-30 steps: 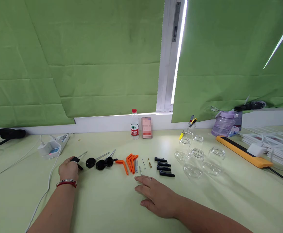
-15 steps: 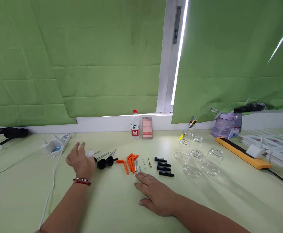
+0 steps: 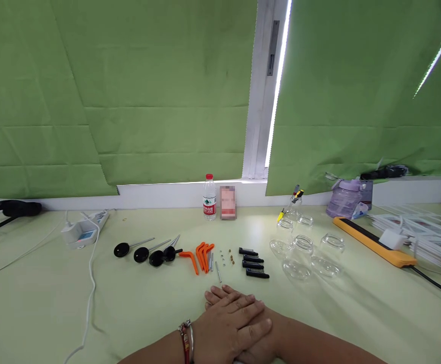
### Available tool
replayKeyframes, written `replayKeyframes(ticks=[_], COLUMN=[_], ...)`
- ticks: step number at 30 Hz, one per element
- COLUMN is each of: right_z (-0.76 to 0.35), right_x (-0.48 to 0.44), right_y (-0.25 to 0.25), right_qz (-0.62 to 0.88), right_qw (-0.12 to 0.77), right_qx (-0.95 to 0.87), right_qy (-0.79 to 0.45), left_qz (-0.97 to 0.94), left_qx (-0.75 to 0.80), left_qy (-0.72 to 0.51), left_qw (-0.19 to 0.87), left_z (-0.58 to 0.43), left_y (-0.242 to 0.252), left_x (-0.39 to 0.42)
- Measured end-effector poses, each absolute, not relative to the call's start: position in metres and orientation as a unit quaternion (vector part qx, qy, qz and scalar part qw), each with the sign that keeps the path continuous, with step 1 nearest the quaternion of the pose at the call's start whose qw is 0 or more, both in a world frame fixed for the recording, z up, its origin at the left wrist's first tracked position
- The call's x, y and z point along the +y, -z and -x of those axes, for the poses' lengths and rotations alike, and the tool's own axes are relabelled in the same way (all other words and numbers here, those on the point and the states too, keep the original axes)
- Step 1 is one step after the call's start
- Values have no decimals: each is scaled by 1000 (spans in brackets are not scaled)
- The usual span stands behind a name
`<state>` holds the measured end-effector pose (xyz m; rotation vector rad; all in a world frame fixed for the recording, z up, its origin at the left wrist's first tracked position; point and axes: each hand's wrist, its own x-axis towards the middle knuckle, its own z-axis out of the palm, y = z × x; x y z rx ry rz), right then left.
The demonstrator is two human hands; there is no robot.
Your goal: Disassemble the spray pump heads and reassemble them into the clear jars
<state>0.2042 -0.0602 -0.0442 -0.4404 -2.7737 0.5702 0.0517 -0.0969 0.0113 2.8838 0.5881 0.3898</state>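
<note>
– Left hand [image 3: 226, 328] comes in from the far side of the row and lands on top of the right hand [image 3: 275, 323]! Both sit on the near side of the clear plastic bottle with the red cap [image 3: 209, 198].

– Anything in them?

– Nothing I can see. Left is palm down, fingers stretched wide and loose. Right lies flat beneath it, fingers stretched out too; what's under its palm, I can't tell.

– And the black round disc on a thin metal rod [image 3: 121, 249] the left hand had a second ago?

– Released! It's down on the pale green table [image 3: 148, 303], well left of the bottle, outermost of four such discs.

– What's closest to the hands?

– A slim silver metal rod [image 3: 218, 272], straight in front of the bottle and just beyond the fingertips, not touched. Bent orange pieces [image 3: 199, 255] lie in front of the bottle, slightly left; black tubes with coiled metal springs [image 3: 257, 273] lie in front and to its right.

– Your reading?

– Handling has paused, I'd say: every loose piece in sight is free of both hands.
</note>
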Motion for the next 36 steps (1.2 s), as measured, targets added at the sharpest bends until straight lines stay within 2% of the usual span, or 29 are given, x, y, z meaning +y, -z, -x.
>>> replayKeyframes(ticks=[12, 16, 21, 25, 29, 36], right_z=[-201, -199, -196, -197, -197, -196], right_x=[-53, -50, -49, -49, -49, -50], right_y=[38, 20, 16, 19, 17, 15], right_qz=[158, 143, 167, 158, 162, 164], right_qw=[143, 158, 204, 215, 207, 208], right_qx=[-961, -965, -959, -958, -959, -958], right_qy=[-179, -154, -106, -105, -105, -108], left_qz=[-967, -958, -868, -720, -651, -660], left_qx=[209, 243, 447, 642, 734, 734], left_qy=[-122, -148, -176, -175, -127, -107], left_qw=[83, 35, -125, -197, -146, -121], left_z=[-45, -28, 7, 38, 59, 67], left_y=[-9, -13, -12, -6, 1, 5], left_x=[-87, -72, -39, -19, -11, -9])
